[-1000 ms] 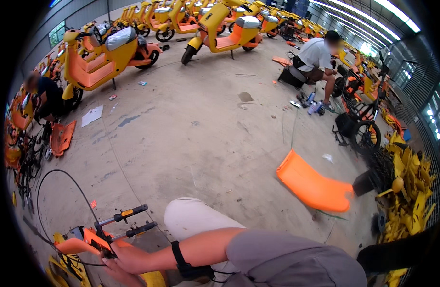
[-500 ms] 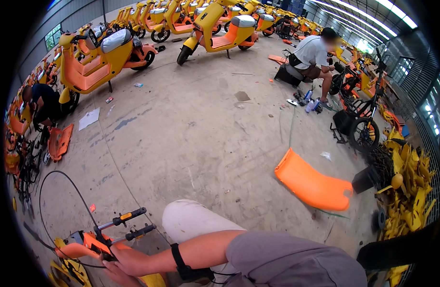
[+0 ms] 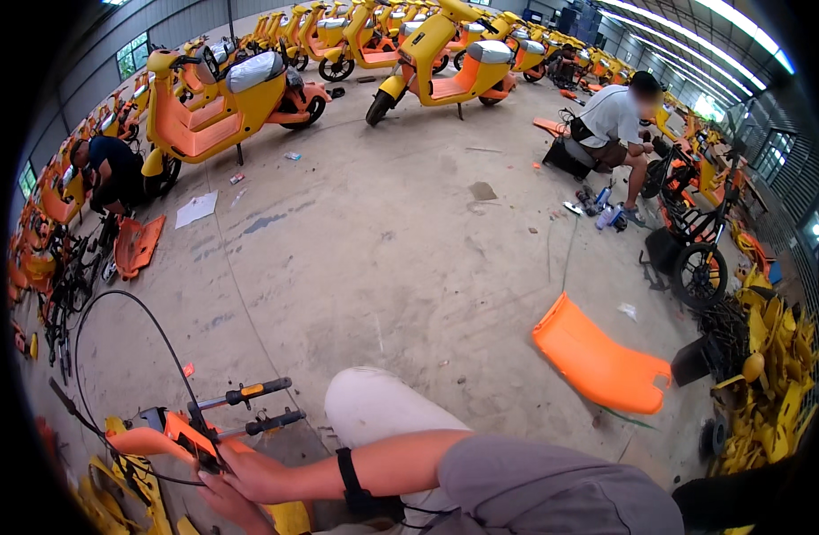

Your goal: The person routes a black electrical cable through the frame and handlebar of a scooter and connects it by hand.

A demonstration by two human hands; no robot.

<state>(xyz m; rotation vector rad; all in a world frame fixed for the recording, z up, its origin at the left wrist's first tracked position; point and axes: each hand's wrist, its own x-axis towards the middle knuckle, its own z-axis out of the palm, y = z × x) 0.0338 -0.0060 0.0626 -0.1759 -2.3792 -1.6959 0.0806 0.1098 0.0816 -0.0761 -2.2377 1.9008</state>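
Note:
At the lower left, an orange scooter front section (image 3: 173,435) stands beside my knee, with two dark-gripped handlebars (image 3: 249,392) pointing right. A long black cable (image 3: 156,312) loops up from it. My right hand (image 3: 256,474) reaches across from the right, its fingers closed at the dark recess of the orange section. Just below, touching it, is my left hand (image 3: 231,506), with its fingers bent together against the same spot. Whatever the fingertips pinch is hidden behind the hands. A black strap (image 3: 350,473) circles my right forearm.
An orange curved panel (image 3: 601,361) lies on the concrete floor to the right, near a black box (image 3: 693,360) and a heap of yellow panels (image 3: 775,357). One person (image 3: 610,125) sits by a stripped scooter frame (image 3: 695,223); another person (image 3: 111,169) crouches far left. Yellow scooters (image 3: 222,111) line the back.
The whole view has shifted, so the scene sits farther right and slightly lower. My hands stay at the orange section, the left drawn up closer against the right.

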